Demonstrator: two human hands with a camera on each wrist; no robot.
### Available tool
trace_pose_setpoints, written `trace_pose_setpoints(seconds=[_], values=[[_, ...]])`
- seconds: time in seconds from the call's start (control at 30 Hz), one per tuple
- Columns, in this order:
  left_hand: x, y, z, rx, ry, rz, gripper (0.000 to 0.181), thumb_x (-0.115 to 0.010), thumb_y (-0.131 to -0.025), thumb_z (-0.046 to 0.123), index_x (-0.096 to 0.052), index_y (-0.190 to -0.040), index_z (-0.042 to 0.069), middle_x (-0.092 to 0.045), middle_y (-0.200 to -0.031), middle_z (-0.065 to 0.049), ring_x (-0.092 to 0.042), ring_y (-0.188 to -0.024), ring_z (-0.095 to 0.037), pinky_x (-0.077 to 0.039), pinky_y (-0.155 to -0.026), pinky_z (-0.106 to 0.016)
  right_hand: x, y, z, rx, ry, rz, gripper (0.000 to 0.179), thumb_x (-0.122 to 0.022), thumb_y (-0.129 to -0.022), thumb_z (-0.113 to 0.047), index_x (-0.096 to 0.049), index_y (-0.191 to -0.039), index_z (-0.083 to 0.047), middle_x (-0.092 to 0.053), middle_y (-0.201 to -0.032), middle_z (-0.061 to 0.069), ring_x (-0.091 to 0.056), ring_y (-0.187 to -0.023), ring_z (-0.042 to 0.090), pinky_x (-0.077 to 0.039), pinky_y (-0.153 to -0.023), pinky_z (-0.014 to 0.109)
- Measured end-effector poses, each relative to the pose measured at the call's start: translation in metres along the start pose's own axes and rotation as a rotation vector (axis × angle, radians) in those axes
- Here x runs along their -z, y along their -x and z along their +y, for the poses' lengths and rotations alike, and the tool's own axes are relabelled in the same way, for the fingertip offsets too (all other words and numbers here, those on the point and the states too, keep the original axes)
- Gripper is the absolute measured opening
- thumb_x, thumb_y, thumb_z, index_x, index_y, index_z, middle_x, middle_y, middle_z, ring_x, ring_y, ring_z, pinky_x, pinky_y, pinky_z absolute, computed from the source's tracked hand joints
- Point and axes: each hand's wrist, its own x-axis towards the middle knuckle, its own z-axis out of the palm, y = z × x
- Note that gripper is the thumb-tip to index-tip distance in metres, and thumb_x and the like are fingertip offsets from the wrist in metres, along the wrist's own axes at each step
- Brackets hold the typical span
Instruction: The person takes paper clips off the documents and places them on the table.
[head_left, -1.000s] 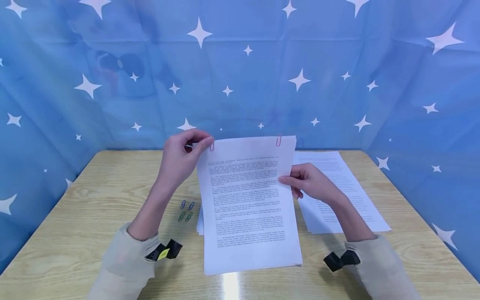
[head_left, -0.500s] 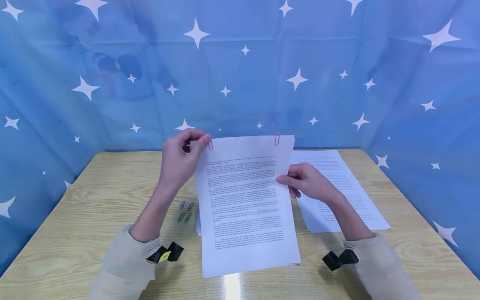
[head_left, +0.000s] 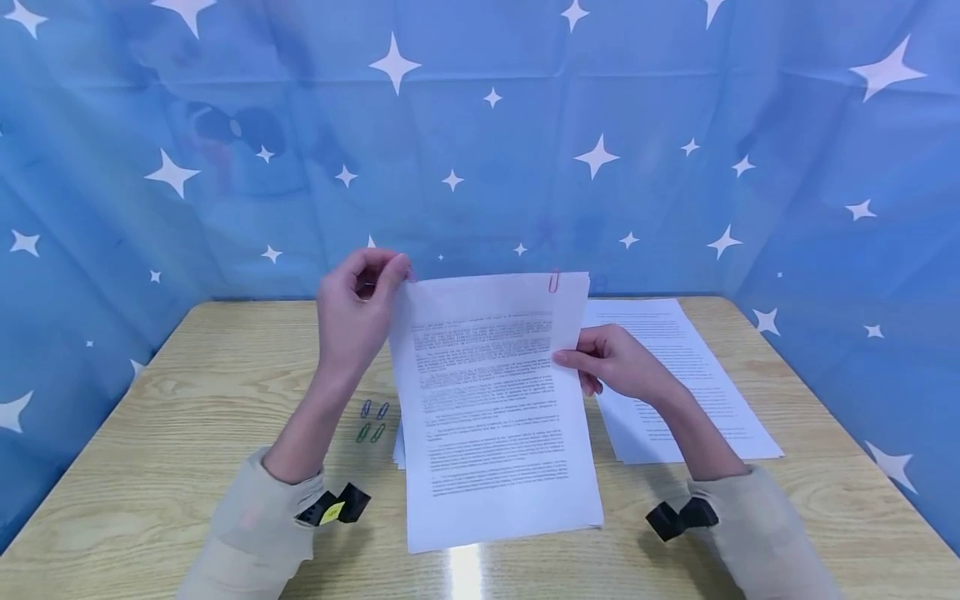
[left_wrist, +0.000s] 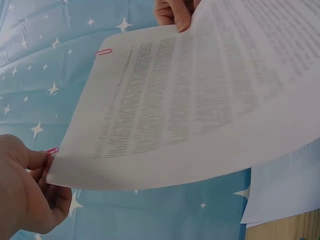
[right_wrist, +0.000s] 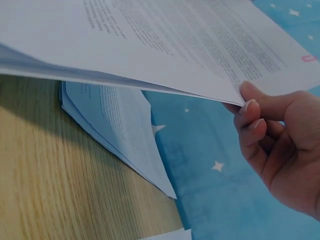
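A stack of printed sheets (head_left: 495,400) is held up over the table, facing me. My right hand (head_left: 626,362) grips its right edge, thumb on the front and fingers behind. At the top left corner, my left hand (head_left: 354,304) pinches a pink paper clip (left_wrist: 52,150), which sticks out past the top edge of the paper in the left wrist view. Another pink paper clip (head_left: 553,281) sits on the top edge near the right corner. In the right wrist view the sheets fan slightly apart along their edge.
Two blue paper clips (head_left: 366,408) and two green paper clips (head_left: 363,432) lie on the wooden table (head_left: 187,433). More printed sheets (head_left: 690,392) lie at the right. Other sheets (head_left: 399,450) are mostly hidden behind the held stack. A blue starred curtain (head_left: 480,125) hangs behind.
My left hand has moved slightly up and left, drawing the left pink paper clip up from the sheets' front to the top edge. The right hand keeps its grip nearly still.
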Motion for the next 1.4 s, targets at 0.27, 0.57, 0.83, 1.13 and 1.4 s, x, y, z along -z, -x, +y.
trace_pose_setpoints(seconds=[0.27, 0.57, 0.83, 1.13, 1.4], values=[[0.008, -0.003, 0.008, -0.062, 0.015, 0.039, 0.017, -0.069, -0.097, 0.012, -0.071, -0.1, -0.004, -0.07, -0.089, -0.01, -0.062, -0.076, -0.023, -0.048, -0.069, -0.025, 0.001, 0.001, 0.002, 0.003, 0.012, 0.019, 0.016, -0.064, -0.1, -0.012, -0.071, -0.11, -0.001, -0.062, -0.064, 0.009, -0.05, -0.047, 0.031, -0.04, -0.043, 0.029], [0.012, 0.0, 0.019, -0.064, 0.007, -0.019, 0.012, -0.066, -0.098, 0.005, -0.068, -0.1, -0.007, -0.069, -0.088, -0.013, -0.062, -0.078, -0.025, -0.05, -0.07, -0.025, 0.004, 0.0, 0.002, -0.008, -0.002, 0.018, 0.017, -0.063, -0.101, -0.013, -0.071, -0.113, -0.003, -0.063, -0.066, 0.01, -0.049, -0.049, 0.038, -0.037, -0.043, 0.026], [0.016, 0.004, 0.018, 0.008, -0.048, -0.085, 0.009, -0.065, -0.098, 0.003, -0.067, -0.1, -0.005, -0.068, -0.091, -0.013, -0.062, -0.08, -0.021, -0.05, -0.073, -0.026, 0.004, 0.001, 0.002, -0.015, -0.007, 0.026, 0.018, -0.063, -0.101, -0.013, -0.07, -0.115, -0.004, -0.064, -0.066, 0.01, -0.049, -0.049, 0.038, -0.036, -0.043, 0.027], [0.031, 0.015, 0.007, 0.049, -0.162, -0.196, 0.009, -0.067, -0.097, 0.004, -0.07, -0.102, -0.002, -0.069, -0.093, -0.012, -0.061, -0.08, -0.022, -0.049, -0.072, -0.019, 0.004, 0.001, 0.003, -0.012, -0.012, 0.037, 0.019, -0.063, -0.101, -0.013, -0.07, -0.116, -0.003, -0.067, -0.071, 0.01, -0.048, -0.05, 0.04, -0.038, -0.043, 0.029], [0.049, 0.027, -0.005, 0.048, -0.269, -0.263, 0.009, -0.066, -0.098, 0.006, -0.071, -0.103, 0.0, -0.07, -0.088, -0.011, -0.063, -0.078, -0.023, -0.049, -0.07, -0.016, 0.004, 0.0, 0.003, -0.011, -0.009, 0.039, 0.018, -0.063, -0.101, -0.014, -0.07, -0.115, -0.004, -0.066, -0.07, 0.01, -0.049, -0.048, 0.034, -0.038, -0.043, 0.03]])
